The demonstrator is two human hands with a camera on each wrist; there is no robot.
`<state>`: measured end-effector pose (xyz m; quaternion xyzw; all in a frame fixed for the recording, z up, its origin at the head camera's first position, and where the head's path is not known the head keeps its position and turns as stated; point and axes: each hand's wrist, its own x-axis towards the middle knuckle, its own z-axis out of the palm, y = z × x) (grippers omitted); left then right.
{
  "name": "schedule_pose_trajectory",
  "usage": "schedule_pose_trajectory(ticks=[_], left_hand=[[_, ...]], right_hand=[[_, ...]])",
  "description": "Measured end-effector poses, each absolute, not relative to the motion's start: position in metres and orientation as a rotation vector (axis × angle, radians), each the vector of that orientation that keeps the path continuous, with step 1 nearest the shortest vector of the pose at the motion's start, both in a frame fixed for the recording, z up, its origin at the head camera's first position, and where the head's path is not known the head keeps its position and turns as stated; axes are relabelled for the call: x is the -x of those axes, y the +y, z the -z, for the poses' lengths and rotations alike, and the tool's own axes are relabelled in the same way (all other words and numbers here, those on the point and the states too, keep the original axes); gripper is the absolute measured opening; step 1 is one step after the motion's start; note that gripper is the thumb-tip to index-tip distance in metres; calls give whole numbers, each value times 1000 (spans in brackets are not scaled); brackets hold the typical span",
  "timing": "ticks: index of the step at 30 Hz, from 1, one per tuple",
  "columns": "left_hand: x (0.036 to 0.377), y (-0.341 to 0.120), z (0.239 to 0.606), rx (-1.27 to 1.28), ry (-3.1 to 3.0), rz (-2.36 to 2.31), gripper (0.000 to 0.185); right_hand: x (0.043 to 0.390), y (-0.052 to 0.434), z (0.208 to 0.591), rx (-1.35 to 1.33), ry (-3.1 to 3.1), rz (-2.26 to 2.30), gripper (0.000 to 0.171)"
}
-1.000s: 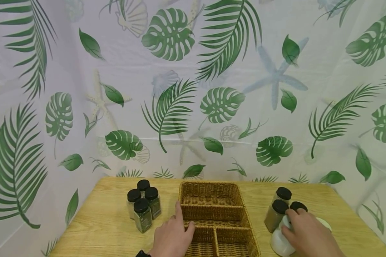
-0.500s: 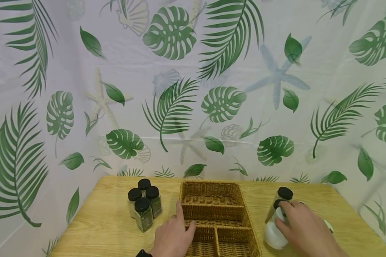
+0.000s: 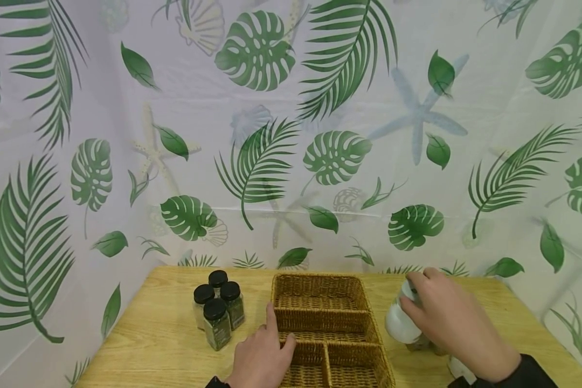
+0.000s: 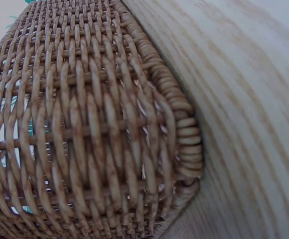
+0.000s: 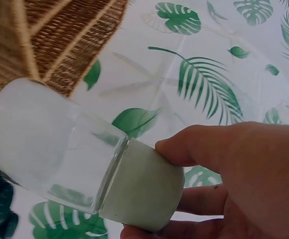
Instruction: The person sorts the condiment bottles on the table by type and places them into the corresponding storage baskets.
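My right hand (image 3: 453, 318) holds a spice jar (image 3: 400, 323) by its pale green lid (image 5: 142, 184), thumb on one side and fingers on the other. The jar is clear, with white contents, and hangs tilted above the table, right of the woven basket (image 3: 324, 343). In the right wrist view its base points towards the basket. My left hand (image 3: 263, 353) rests at the basket's left rim, index finger straight along it and thumb over the inner side. The left wrist view has only the basket's woven wall (image 4: 84, 124) and the table; no fingers show there.
Several black-lidded spice jars (image 3: 216, 323) stand grouped left of the basket. Below my right hand, the bases of other jars (image 3: 415, 344) peek out, mostly hidden. A whitish object (image 3: 458, 369) lies partly under the right wrist. Leaf-printed cloth (image 3: 291, 161) hangs behind the wooden table (image 3: 150, 328).
My right hand has lifted the white-filled jar and carried it away from me and slightly left, now covering the dark-lidded jars on the right. My left hand has stayed at the basket.
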<state>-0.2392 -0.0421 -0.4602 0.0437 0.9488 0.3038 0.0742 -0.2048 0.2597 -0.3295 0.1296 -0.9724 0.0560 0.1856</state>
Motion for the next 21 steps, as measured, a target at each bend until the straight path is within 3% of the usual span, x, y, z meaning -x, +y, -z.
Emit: schedule_pose_trajectory(ticks=[7,11,15,21], left_hand=[[239,-42,458,-128,2846,-912,83],[239,-42,457,-124,2845,-916,83],[239,-42,457,-126,2848,-910,82],[239,-41,458,-120,2855,-909,83]], right_hand=[[215,240,308,-468,-2668,-132,9],[224,226,300,-503,-2666,-138,10],[235,213,296,-542,-2666,-159,22],[253,190,299,-618,-2650,-165,22]])
